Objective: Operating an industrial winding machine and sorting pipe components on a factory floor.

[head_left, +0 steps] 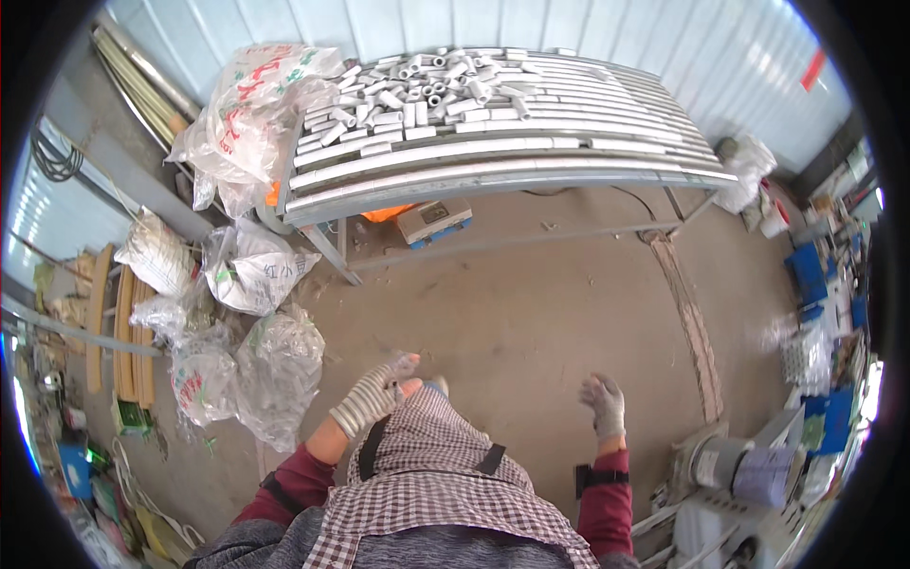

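A: Where are the hands?

B: Both hang low in front of the checked apron [431, 474]. The left hand [374, 391], in a striped knit glove, is loosely curled at the apron's upper edge and grips nothing I can make out. The right hand [604, 403], in a grey glove, is out to the right over the bare concrete floor [531, 313], fingers half open and empty.

A: And the cut pieces?

B: Far off, on the metal desk [493, 175]. Short white tube offcuts [417, 95] are heaped at its far left, lying across long white pipes [569, 142] laid side by side along the top, probably so nothing rolls off.

A: What's nearest the left hand?

B: Clear plastic sacks [275, 365] slumped on the floor at the left, with more bags [251, 114] piled by the desk's left end. A small scale [433, 220] sits under the desk.
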Motion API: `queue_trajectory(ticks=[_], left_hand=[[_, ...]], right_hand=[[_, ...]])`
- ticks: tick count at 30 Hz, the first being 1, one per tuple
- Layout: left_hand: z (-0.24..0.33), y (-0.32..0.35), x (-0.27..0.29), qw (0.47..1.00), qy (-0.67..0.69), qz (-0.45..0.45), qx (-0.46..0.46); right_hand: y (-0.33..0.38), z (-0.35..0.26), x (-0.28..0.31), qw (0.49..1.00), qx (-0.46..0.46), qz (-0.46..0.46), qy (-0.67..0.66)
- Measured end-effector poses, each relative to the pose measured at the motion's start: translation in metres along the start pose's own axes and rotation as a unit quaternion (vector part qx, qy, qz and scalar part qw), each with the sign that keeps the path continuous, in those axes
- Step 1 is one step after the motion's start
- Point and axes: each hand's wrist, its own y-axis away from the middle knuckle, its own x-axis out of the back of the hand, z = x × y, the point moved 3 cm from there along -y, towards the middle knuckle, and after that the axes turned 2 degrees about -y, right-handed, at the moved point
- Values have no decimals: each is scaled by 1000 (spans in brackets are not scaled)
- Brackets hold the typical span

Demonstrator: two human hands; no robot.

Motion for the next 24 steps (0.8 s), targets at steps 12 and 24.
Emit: queue_trajectory(ticks=[12, 24], left_hand=[[8, -372, 170, 967, -149, 199, -53], [-82, -641, 262, 785, -514, 335, 86]], right_hand=[[-249, -116, -280, 977, -42, -195, 72], [-591, -319, -565, 710, 526, -187, 428]])
